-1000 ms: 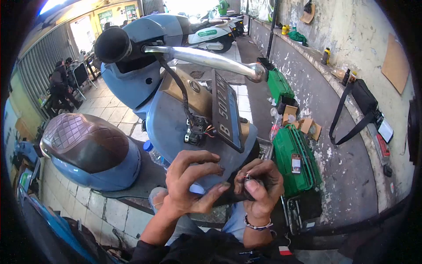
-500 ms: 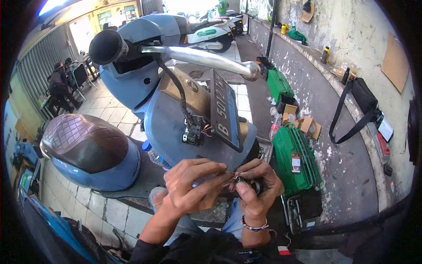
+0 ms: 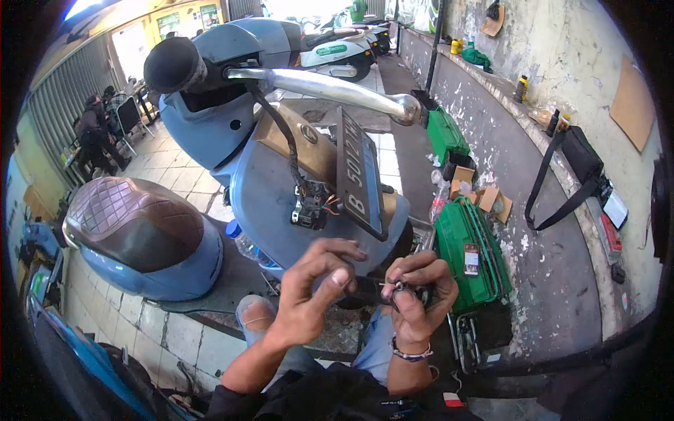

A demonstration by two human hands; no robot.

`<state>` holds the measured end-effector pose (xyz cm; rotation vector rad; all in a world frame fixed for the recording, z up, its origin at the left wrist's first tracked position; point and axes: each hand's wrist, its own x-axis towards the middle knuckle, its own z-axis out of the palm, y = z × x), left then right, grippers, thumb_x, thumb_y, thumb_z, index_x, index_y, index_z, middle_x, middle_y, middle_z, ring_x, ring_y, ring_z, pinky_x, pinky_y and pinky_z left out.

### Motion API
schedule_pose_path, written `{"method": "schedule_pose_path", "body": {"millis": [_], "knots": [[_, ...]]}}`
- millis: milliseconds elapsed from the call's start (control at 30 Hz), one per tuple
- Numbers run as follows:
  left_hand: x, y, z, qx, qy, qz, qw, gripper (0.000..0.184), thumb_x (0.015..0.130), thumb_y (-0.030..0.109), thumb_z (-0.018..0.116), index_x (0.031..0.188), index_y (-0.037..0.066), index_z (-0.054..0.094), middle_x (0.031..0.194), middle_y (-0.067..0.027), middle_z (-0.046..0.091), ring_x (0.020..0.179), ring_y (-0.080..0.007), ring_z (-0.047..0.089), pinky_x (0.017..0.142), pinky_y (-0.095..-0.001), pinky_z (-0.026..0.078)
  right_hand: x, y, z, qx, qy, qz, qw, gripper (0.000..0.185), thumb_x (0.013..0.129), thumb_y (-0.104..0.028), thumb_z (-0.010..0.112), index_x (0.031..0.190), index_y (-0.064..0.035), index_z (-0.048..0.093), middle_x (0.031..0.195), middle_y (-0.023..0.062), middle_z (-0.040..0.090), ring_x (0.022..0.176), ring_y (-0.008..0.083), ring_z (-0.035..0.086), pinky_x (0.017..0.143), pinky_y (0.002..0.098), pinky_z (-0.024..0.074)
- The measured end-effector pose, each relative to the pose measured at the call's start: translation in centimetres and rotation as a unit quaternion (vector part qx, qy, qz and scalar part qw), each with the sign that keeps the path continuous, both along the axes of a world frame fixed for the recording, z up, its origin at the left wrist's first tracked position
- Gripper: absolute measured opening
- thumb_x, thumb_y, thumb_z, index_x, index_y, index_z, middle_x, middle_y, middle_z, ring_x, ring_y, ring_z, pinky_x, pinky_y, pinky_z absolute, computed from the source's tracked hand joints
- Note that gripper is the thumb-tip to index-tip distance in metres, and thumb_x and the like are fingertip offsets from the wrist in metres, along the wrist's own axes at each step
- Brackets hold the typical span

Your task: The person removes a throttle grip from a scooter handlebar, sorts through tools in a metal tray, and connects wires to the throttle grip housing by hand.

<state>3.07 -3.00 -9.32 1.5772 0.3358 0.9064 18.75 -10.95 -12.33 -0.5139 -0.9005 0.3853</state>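
My right hand [image 3: 423, 298], with a braided bracelet on the wrist, pinches a small dark part with a round metal end [image 3: 400, 286]; fingers cover most of it, so its kind does not show. Just to its left is my left hand [image 3: 314, 295], thumb and fingers apart and nothing in them. Beyond both hands stands the blue-grey scooter body [image 3: 270, 210] with a metal handlebar [image 3: 330, 91]. A black switch housing [image 3: 309, 210] with loose coloured wires hangs on a cable against it, left of the number plate [image 3: 361, 179].
A scooter seat unit [image 3: 144, 242] rests at the left, near a blue-capped bottle [image 3: 242, 242]. Green toolboxes [image 3: 460, 235] line the right side, one with a phone [image 3: 471, 259] on top. A black bag [image 3: 583, 154] lies on the wall ledge. People sit far left.
My left hand has come away from the small part, moving left, and its fingers have spread. My right hand still holds the part and has shifted slightly right.
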Motion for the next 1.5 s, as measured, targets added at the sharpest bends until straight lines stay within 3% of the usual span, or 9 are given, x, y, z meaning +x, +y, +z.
{"method": "schedule_pose_path", "body": {"millis": [67, 233, 467, 533, 600, 700, 800, 1067, 1500], "knots": [[-0.2, -0.5, 1.0, 0.214, -0.027, 0.165, 0.962, 0.011, 0.086, 0.008, 0.076, 0.089, -0.002, 0.072, 0.117, -0.0198, 0.072, 0.113, -0.0345, 0.068, 0.097, -0.0402, 0.052, 0.1, -0.1, 0.0, -0.024, -0.007, 0.003, 1.000, 0.029, 0.088, -0.018, 0.084, 0.097, -0.0011, 0.062, 0.098, 0.0154, 0.068, 0.080, 0.0182, 0.070, 0.074, 0.0314, 0.0604], [-0.5, 0.9, 1.9, 0.564, -0.026, 0.256, 0.784, 0.035, 0.063, 0.012, 0.097, 0.093, 0.013, 0.079, 0.110, -0.0115, 0.071, 0.094, -0.0272, 0.072, 0.077, -0.0370, 0.057, -0.9, 0.0, -0.1, -0.058, 0.033, 0.062, 0.996, 0.027, 0.088, -0.016, 0.082, 0.097, 0.0006, 0.062, 0.101, 0.0163, 0.067, 0.082, 0.0175, 0.070, 0.076, 0.0312, 0.0605], [-0.4, 0.1, 2.2, 0.473, -0.007, 0.238, 0.849, 0.018, 0.075, 0.009, 0.087, 0.092, 0.013, 0.082, 0.113, -0.0075, 0.075, 0.104, -0.0293, 0.071, 0.086, -0.0384, 0.056, -0.6, 0.2, -0.4, -0.038, -0.080, -0.034, 0.996, 0.024, 0.086, -0.013, 0.081, 0.096, 0.0014, 0.065, 0.101, 0.0162, 0.070, 0.083, 0.0174, 0.071, 0.077, 0.0312, 0.0592], [-0.6, -0.4, 2.4, 0.249, 0.024, 0.082, 0.965, 0.007, 0.087, 0.012, 0.077, 0.089, 0.006, 0.079, 0.113, -0.0132, 0.074, 0.114, -0.0338, 0.066, 0.098, -0.0424, 0.051, -0.6, 0.4, -0.8, -0.035, -0.067, -0.048, 0.996, 0.023, 0.086, -0.013, 0.081, 0.096, 0.0014, 0.066, 0.100, 0.0160, 0.070, 0.083, 0.0175, 0.071, 0.077, 0.0310, 0.0591], [-0.8, -0.4, 1.9, 0.112, -0.010, 0.019, 0.994, 0.019, 0.094, 0.016, 0.069, 0.087, 0.001, 0.076, 0.114, -0.0172, 0.073, 0.118, -0.0355, 0.062, 0.105, -0.0439, 0.045, -0.5, 0.4, -0.7, -0.031, -0.054, -0.062, 0.996, 0.023, 0.086, -0.013, 0.081, 0.097, 0.0014, 0.067, 0.100, 0.0158, 0.070, 0.084, 0.0177, 0.071, 0.077, 0.0308, 0.0589], [-1.6, 1.0, 2.5, 0.405, 0.038, 0.215, 0.888, 0.011, 0.090, 0.015, 0.073, 0.089, 0.004, 0.076, 0.117, -0.0146, 0.073, 0.109, -0.0337, 0.067, 0.097, -0.0437, 0.050, -0.5, 1.1, 0.2, -0.081, -0.007, -0.015, 0.997, 0.018, 0.090, -0.011, 0.077, 0.100, 0.0007, 0.068, 0.097, 0.0132, 0.069, 0.084, 0.0188, 0.070, 0.075, 0.0297, 0.0567], [-1.6, 2.2, 4.3, 0.482, 0.033, 0.336, 0.808, 0.017, 0.080, 0.006, 0.080, 0.097, 0.007, 0.076, 0.116, -0.0124, 0.074, 0.106, -0.0327, 0.068, 0.092, -0.0428, 0.052, -1.3, 2.9, 0.4, -0.085, 0.157, 0.129, 0.975, 0.015, 0.093, -0.010, 0.073, 0.100, 0.0011, 0.067, 0.097, 0.0115, 0.069, 0.086, 0.0189, 0.068, 0.077, 0.0319, 0.0549], [-2.0, 5.6, 8.7, 0.726, 0.088, 0.264, 0.629, 0.034, 0.070, 0.010, 0.079, 0.104, 0.018, 0.081, 0.125, -0.0028, 0.073, 0.113, -0.0237, 0.069, 0.092, -0.0390, 0.054, -1.9, 5.3, 1.4, -0.079, 0.288, 0.285, 0.911, 0.012, 0.098, -0.011, 0.069, 0.106, -0.0023, 0.065, 0.100, 0.0104, 0.070, 0.088, 0.0208, 0.068, 0.082, 0.0373, 0.0575], [-5.2, 7.1, 11.0, 0.646, 0.167, 0.252, 0.701, 0.032, 0.068, 0.009, 0.092, 0.098, 0.015, 0.081, 0.107, -0.0023, 0.075, 0.105, -0.0253, 0.070, 0.086, -0.0405, 0.055, -4.1, 7.3, 3.0, -0.025, 0.297, 0.339, 0.892, 0.012, 0.099, -0.008, 0.067, 0.110, -0.0032, 0.068, 0.103, 0.0092, 0.072, 0.107, 0.0249, 0.072, 0.108, 0.0433, 0.0528]]}}
